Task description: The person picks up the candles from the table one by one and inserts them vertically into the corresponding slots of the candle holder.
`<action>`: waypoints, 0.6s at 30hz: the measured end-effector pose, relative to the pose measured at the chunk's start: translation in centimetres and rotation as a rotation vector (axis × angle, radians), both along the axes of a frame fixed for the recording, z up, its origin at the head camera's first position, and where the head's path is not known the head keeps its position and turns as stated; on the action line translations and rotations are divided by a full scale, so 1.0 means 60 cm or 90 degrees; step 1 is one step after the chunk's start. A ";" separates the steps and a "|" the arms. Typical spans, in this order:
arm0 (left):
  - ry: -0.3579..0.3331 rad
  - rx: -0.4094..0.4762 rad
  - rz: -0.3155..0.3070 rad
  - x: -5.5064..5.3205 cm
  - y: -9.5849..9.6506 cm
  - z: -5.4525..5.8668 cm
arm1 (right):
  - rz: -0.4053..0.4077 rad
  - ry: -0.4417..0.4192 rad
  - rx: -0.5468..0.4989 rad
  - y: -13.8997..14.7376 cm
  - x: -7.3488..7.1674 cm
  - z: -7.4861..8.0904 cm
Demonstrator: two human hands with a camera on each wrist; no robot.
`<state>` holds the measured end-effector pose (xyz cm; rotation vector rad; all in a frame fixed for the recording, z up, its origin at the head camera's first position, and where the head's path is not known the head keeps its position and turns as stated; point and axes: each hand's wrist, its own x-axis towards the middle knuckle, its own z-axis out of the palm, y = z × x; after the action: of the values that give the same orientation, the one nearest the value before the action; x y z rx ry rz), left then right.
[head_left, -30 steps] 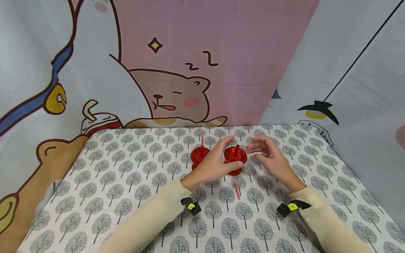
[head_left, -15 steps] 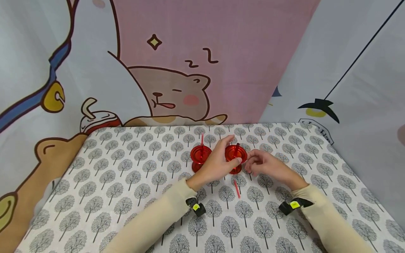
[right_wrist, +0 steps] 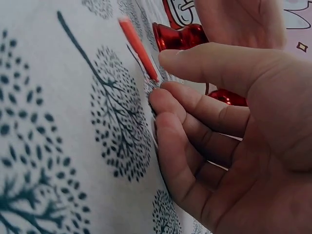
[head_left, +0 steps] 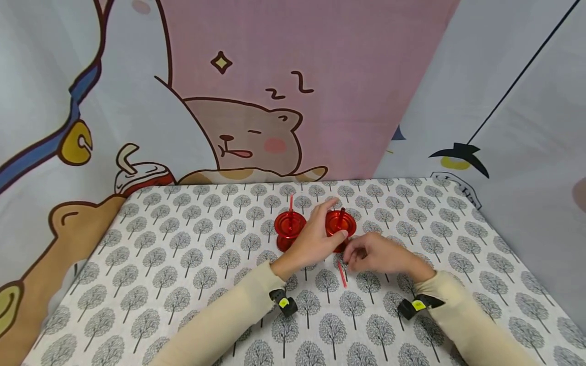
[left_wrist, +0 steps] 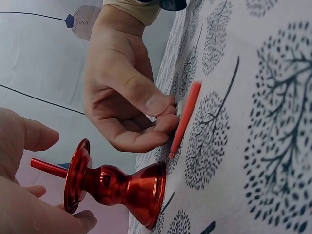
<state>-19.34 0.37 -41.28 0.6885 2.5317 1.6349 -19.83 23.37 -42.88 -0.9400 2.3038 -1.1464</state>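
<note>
Red and slim, the loose candle point(left_wrist: 185, 118) lies flat on the cloth point(head_left: 352, 325) in front of the holder point(left_wrist: 108, 185), its far end just beside the fingertips of the right hand point(head_left: 377, 254). That hand pinches nothing: its fingers bend inward, with the thumb slightly parted from the index finger. The step looks like a reach for this candle. To do it well, widen that gap a little, set the thumb on 1 side and the index finger on the other, and take the shaft near its middle rather than by the end, so that it neither swings nor rolls off. Light pressure should do; so thin a stick may bend or snap if squeezed.

The left hand point(head_left: 316, 236) is spread in a loose cup around the dish point(left_wrist: 73, 180) of the holder, thumb on the near side; whether it presses on the rim, I cannot tell. It could serve as a guard, since the holder stands upright close by and a stray knuckle might tip it. The peg point(left_wrist: 48, 167) rising from the dish also wants clearance. Left of that hand, the 2nd holder point(head_left: 285, 241) with its upright candle point(head_left: 291, 203) deserves the same care.
</note>
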 end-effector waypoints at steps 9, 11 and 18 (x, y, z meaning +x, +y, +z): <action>0.007 0.002 -0.003 0.000 0.000 -0.001 | 0.001 0.045 0.038 -0.010 0.006 -0.003; 0.010 0.000 -0.004 0.000 0.000 -0.001 | 0.000 0.056 0.046 -0.012 0.006 -0.004; 0.007 0.000 -0.009 0.001 0.001 0.000 | -0.007 0.064 0.058 -0.015 0.007 -0.005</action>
<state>-19.28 0.44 -41.28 0.7147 2.5287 1.6316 -19.39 22.49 -43.15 -0.9724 2.4211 -1.0102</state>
